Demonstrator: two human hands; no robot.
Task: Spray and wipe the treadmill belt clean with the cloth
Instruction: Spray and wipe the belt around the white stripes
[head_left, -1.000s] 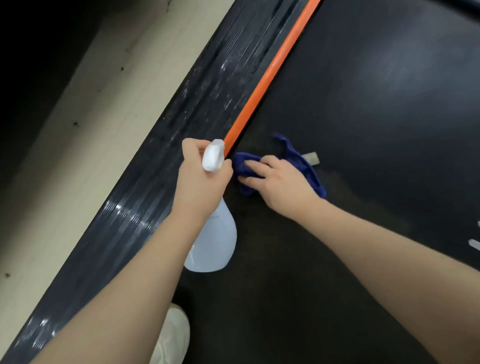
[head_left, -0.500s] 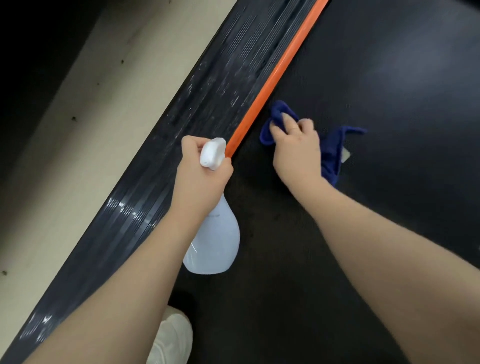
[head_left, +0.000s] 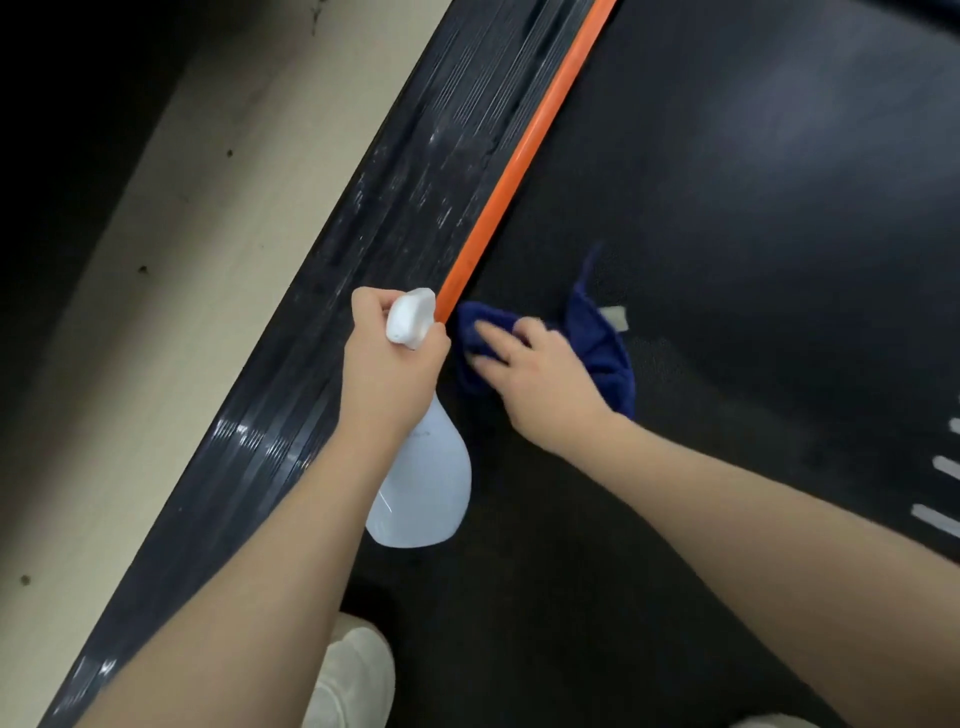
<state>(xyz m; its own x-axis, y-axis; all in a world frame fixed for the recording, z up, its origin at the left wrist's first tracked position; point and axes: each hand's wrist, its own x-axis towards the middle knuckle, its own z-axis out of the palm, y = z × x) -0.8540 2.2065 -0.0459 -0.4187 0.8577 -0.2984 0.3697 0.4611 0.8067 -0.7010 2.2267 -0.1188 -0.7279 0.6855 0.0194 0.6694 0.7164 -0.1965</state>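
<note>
Head view, right hand: the right hand lies on the blue cloth with fingers spread and laid fairly flat, pressing it onto the treadmill belt at mid-frame, just right of the orange strip.
Head view, change: half a second ago that hand and cloth sat higher up the frame along the strip; now they are back lower, fingertips pointing left toward the strip (a back-and-forth stroke, by the look of it).
Head view, left hand: the left hand has kept its grip round the neck of the white spray bottle, fingers curled, at centre-left of the frame and barely shifted.
Head view, surroundings: ribbed side rail running to the upper middle, pale floor at left, a light shoe at bottom centre.
Meaning for task: wiping is under way along the belt's left edge; the wider belt toward the right likely remains to do.
</note>
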